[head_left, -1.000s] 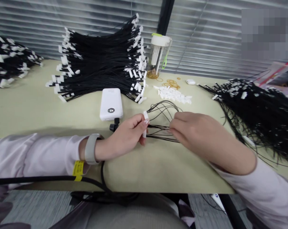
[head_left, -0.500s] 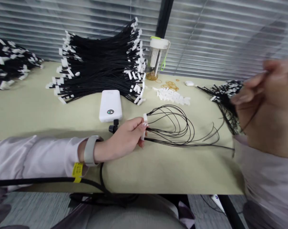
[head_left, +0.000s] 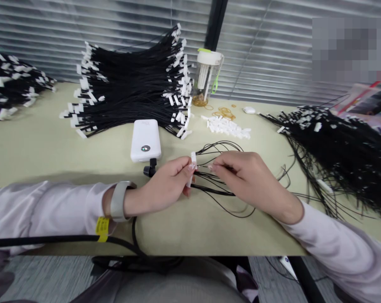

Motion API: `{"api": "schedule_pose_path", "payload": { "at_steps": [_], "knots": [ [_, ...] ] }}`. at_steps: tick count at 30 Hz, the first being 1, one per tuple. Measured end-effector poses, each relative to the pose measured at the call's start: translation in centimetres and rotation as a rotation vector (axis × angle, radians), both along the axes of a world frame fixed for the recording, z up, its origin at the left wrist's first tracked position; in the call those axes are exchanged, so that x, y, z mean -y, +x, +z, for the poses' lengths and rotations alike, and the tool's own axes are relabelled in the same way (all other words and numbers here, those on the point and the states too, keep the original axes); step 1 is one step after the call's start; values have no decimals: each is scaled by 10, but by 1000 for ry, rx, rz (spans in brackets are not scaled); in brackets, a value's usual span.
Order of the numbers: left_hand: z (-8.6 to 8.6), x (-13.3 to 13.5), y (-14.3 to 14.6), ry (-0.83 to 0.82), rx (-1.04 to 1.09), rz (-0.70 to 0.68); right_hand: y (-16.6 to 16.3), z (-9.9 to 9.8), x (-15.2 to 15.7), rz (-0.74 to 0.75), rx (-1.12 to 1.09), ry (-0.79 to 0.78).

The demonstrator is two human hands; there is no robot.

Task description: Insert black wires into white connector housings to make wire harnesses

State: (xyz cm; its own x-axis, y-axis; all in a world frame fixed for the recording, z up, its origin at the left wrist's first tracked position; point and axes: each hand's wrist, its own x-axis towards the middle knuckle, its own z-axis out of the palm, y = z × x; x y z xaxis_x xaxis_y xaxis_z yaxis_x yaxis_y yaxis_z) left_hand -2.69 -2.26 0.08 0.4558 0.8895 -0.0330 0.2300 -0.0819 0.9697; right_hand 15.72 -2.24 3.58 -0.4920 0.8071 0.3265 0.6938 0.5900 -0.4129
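My left hand [head_left: 171, 179] pinches a narrow white connector [head_left: 193, 157] just above the table. Several thin black wires [head_left: 220, 147] run out of its right side and loop back. Close to the connector, my right hand [head_left: 245, 176] is closed, thumb and fingertips pressed on the end of one thin black wire [head_left: 205, 166] that points at the connector's side. Whether that wire end touches the connector I cannot tell. Other wires pass under my right hand and trail to the right. My left fingers hide part of the connector.
A white power bank [head_left: 146, 141] with a plugged cable lies left of centre. Behind it is a big stack of black wires with white connectors [head_left: 133, 80]. Loose white connectors [head_left: 226, 127], rubber bands [head_left: 224, 112] and a bottle [head_left: 206, 78] stand near the blinds. A black wire pile [head_left: 345, 147] covers the right.
My right hand has come down from the upper right, over the wire pile, to beside the connector with a wire. My left hand has stayed with the connector.
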Motion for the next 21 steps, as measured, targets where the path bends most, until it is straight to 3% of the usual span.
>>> {"api": "schedule_pose_path", "payload": {
  "at_steps": [10, 17, 21],
  "knots": [
    [4, 3, 2, 16, -40, -14, -1, 4, -1, 54, 12, -72],
    [2, 3, 3, 14, -10, -25, -7, -5, 0, 83, -15, -1],
    [-1, 1, 2, -37, 75, 1, 0, 3, -3, 32, -81, 26]
  ]
}}
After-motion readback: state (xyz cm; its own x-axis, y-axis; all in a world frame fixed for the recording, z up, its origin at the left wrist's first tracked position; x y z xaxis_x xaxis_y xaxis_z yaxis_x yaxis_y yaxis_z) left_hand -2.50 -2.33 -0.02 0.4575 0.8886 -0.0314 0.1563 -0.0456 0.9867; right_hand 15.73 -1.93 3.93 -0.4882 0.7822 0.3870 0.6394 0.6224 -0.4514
